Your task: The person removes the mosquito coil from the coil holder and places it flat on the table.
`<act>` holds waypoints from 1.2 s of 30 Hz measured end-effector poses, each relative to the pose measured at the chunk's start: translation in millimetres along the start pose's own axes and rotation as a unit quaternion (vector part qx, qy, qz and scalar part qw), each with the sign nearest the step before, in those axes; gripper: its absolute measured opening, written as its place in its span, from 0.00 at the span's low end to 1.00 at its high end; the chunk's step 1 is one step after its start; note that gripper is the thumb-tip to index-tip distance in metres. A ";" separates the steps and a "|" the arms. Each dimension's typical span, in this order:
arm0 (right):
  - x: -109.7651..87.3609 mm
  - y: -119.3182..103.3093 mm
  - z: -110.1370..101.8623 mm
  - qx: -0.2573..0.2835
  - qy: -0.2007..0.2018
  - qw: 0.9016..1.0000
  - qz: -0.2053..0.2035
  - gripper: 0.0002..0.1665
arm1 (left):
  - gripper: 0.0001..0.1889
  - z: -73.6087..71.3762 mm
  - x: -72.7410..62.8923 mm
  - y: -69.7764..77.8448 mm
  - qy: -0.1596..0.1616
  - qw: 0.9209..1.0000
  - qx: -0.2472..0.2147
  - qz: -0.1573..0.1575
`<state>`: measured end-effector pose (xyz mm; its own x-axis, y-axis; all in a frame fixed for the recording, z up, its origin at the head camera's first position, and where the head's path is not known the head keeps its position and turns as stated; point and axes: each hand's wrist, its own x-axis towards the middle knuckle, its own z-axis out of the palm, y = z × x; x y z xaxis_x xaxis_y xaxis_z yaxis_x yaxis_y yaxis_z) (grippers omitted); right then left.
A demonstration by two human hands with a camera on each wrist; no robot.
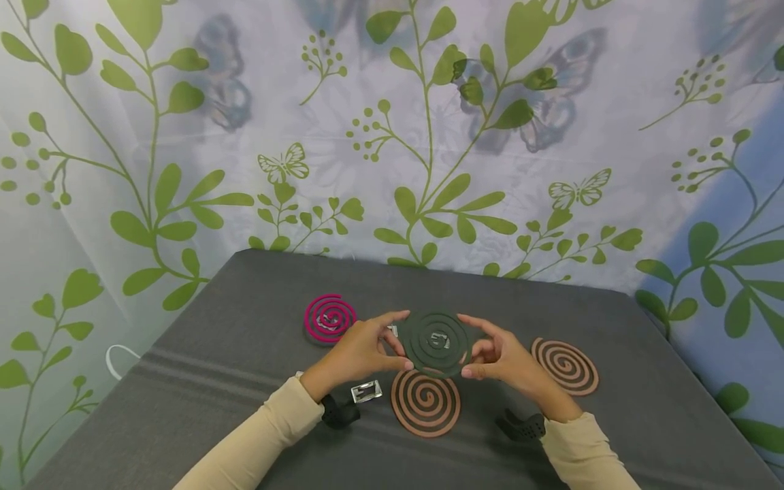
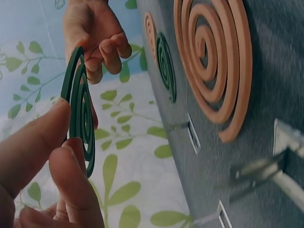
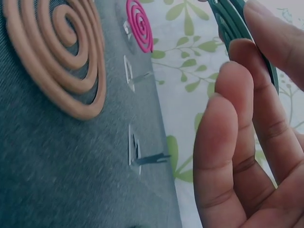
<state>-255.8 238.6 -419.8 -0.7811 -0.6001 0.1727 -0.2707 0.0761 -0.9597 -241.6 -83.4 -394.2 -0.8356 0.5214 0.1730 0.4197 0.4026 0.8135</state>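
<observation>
Cream sleeves [image 1: 263,435] come in at eight and four o'clock, counting the held green coil [image 1: 419,340] as the middle of the dial in the head view. Far out at nine o'clock, a white cable [image 1: 110,364] curves beside the grey table [image 1: 202,327]. Between nine and ten lies the pink coil [image 1: 308,320], with a metal piece showing at its middle. Close in at nine, the left hand [image 1: 367,347] pinches the green coil's rim between thumb and fingertip, its other fingers bent. A metal stand [image 1: 366,391] lies on the cloth at eight; another, just beside the left hand, is partly hidden. At six sits the front brown coil [image 1: 425,395], its top edge overlapped by the green one, which is held above the table. At three, the right hand [image 1: 505,357] grips the opposite rim by thumb and forefinger, the other fingers curled. Beyond it, also around three, lies the far brown coil [image 1: 565,366]. From the left wrist, a second green coil [image 2: 165,66] shows on the table.
</observation>
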 end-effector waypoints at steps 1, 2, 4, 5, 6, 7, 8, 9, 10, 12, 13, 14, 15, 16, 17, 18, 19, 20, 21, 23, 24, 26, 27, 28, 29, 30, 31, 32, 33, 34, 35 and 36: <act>-1.6 0.5 -0.7 0.000 -0.004 1.000 0.000 0.57 | 0.45 1.9 -0.2 0.7 -0.001 1.000 0.001 0.002; -3.2 1.0 -1.3 0.003 -0.008 1.000 0.000 0.57 | 0.45 3.7 -0.2 1.1 -0.001 1.000 0.003 0.004; -6.4 1.7 -2.6 0.009 -0.017 1.000 0.000 0.56 | 0.44 7.5 -0.4 2.2 -0.002 1.000 0.004 0.004; -8.0 2.0 -3.2 0.012 -0.020 1.000 0.001 0.56 | 0.44 9.4 -0.6 2.6 -0.004 1.000 0.003 0.004; -9.6 2.2 -3.6 0.015 -0.023 1.000 0.001 0.55 | 0.44 11.3 -0.8 2.7 -0.005 1.000 0.005 0.004; -11.3 2.3 -4.2 0.021 -0.027 0.999 0.001 0.55 | 0.44 13.2 -0.9 2.7 -0.006 1.000 0.007 0.004; -13.0 2.5 -4.9 0.025 -0.031 0.999 0.002 0.55 | 0.44 15.1 -1.1 2.4 -0.008 1.000 0.008 0.003; -14.5 2.8 -5.4 0.029 -0.034 0.999 0.002 0.55 | 0.44 17.0 -1.3 2.4 -0.010 1.000 0.008 0.002; -16.1 3.2 -5.9 0.033 -0.038 0.999 0.002 0.55 | 0.44 18.8 -1.6 1.9 -0.013 1.000 0.007 0.003; -19.3 4.6 -7.5 0.039 -0.045 0.998 0.003 0.55 | 0.43 22.4 -1.8 0.9 -0.020 1.000 0.006 0.002; -21.0 5.6 -8.4 0.042 -0.049 0.998 0.004 0.55 | 0.43 24.2 -1.8 0.9 -0.022 1.000 0.006 0.002; -22.5 6.8 -9.3 0.043 -0.052 0.998 0.004 0.55 | 0.43 25.8 -1.7 1.0 -0.025 1.000 0.005 0.002; -24.2 7.9 -10.4 0.045 -0.056 0.997 0.005 0.55 | 0.43 27.6 -1.3 1.1 -0.026 1.000 0.006 0.002; -26.0 8.8 -11.6 0.047 -0.059 0.997 0.007 0.55 | 0.42 29.4 -0.8 1.2 -0.027 1.000 0.008 0.002; -27.6 9.6 -12.7 0.047 -0.062 0.997 0.009 0.54 | 0.42 31.4 -0.6 1.5 -0.027 1.000 0.009 0.003; -29.2 10.2 -13.7 0.048 -0.065 0.997 0.011 0.54 | 0.42 33.4 -0.5 2.1 -0.026 1.000 0.013 0.003; -30.7 10.6 -14.7 0.048 -0.067 0.996 0.012 0.54 | 0.42 35.4 -0.4 2.8 -0.026 1.000 0.013 0.002; -32.2 10.8 -15.6 0.049 -0.070 0.996 0.015 0.53 | 0.42 37.4 -0.1 2.9 -0.026 1.000 0.012 0.001; -33.7 10.6 -16.4 0.049 -0.073 0.996 0.017 0.53 | 0.42 39.5 0.0 3.3 -0.025 1.000 0.011 0.001; -36.2 10.5 -17.9 0.047 -0.078 0.996 0.023 0.52 | 0.43 43.2 -0.4 4.3 -0.025 1.000 0.004 -0.001; -37.4 10.4 -18.6 0.046 -0.079 0.995 0.025 0.51 | 0.43 44.7 -0.4 4.9 -0.025 1.000 0.001 -0.003; -39.9 10.4 -20.3 0.047 -0.085 0.995 0.030 0.50 | 0.43 47.7 -0.3 5.8 -0.025 1.000 -0.008 -0.005; -41.2 10.4 -21.2 0.048 -0.088 0.994 0.032 0.50 | 0.42 49.2 -0.4 6.2 -0.025 1.000 -0.012 -0.006; -42.5 10.5 -22.0 0.050 -0.090 0.994 0.034 0.50 | 0.42 50.7 0.1 6.4 -0.025 1.000 -0.013 -0.007; -43.8 10.5 -22.9 0.051 -0.092 0.994 0.036 0.49 | 0.42 52.3 0.3 6.4 -0.026 1.000 -0.015 -0.009; -45.1 10.5 -23.7 0.053 -0.094 0.994 0.036 0.49 | 0.41 53.9 0.7 6.4 -0.027 0.999 -0.017 -0.010; -46.5 10.6 -24.6 0.055 -0.095 0.993 0.036 0.49 | 0.41 55.5 1.1 6.5 -0.028 0.999 -0.017 -0.012; -47.9 10.7 -25.3 0.056 -0.097 0.993 0.036 0.49 | 0.41 57.1 1.5 6.4 -0.029 0.999 -0.018 -0.013; -49.4 10.8 -26.1 0.058 -0.098 0.993 0.036 0.49 | 0.41 58.8 2.0 6.3 -0.031 0.999 -0.017 -0.014; -50.8 11.0 -26.9 0.058 -0.099 0.993 0.035 0.49 | 0.41 60.4 2.3 6.5 -0.033 0.999 -0.018 -0.015; -52.3 11.4 -27.7 0.056 -0.100 0.993 0.034 0.49 | 0.41 61.8 2.4 6.7 -0.035 0.999 -0.020 -0.015; -53.8 11.7 -28.6 0.054 -0.100 0.993 0.033 0.49 | 0.41 63.2 2.7 7.1 -0.036 0.999 -0.020 -0.016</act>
<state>-233.0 294.5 -434.0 -0.6646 -0.7437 0.0719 -0.1523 0.0406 -0.9875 -218.5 -31.5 -423.0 -0.8202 0.5621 0.1063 0.3767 0.3908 0.8399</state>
